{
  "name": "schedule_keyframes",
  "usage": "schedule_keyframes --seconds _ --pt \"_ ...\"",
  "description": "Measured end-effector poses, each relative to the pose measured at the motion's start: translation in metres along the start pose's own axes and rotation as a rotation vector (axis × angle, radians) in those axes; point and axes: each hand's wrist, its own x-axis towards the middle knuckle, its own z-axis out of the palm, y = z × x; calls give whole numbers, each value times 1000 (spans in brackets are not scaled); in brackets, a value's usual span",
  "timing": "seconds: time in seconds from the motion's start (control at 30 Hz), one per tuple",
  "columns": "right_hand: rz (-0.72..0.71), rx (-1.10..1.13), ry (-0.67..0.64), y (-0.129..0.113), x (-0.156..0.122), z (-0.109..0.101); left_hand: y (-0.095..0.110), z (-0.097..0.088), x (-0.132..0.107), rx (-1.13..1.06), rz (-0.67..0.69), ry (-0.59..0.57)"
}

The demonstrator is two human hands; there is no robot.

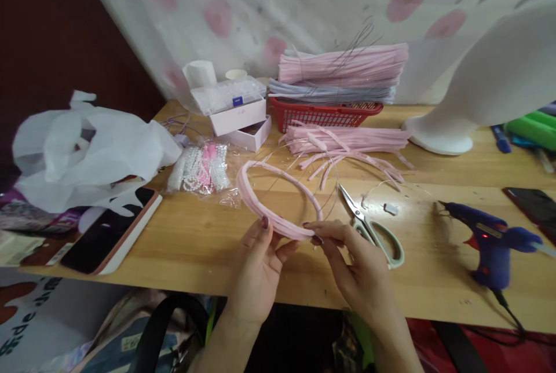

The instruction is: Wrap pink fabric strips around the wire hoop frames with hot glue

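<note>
Pink hoop curves round, thicker along its near side; left hand and right hand pinch it, fingers closed.

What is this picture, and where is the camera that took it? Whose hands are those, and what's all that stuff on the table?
There is no robot here, just a person's two bare hands. The camera sits on that person's head and looks forward and down, so you see what they might see. The left hand holds a pink loop, and the right hand pinches it near one end. On the wooden table lie scissors, a blue glue gun and a bundle of pink strips. Farther back is a red basket with more strips piled on it.
</note>
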Motion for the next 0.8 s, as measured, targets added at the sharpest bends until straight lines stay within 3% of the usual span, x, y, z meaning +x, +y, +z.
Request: schedule_keyframes --seconds 0.33,0.43,0.8 --pt "-56 -88 7 0 4 -2 9 8 -2 -57 -107 66" --pt "-46 -95 12 0 6 -1 10 5 -2 -61 -110 41" --pt "-36 -49 9 1 9 0 2 -9 1 105 77 5"
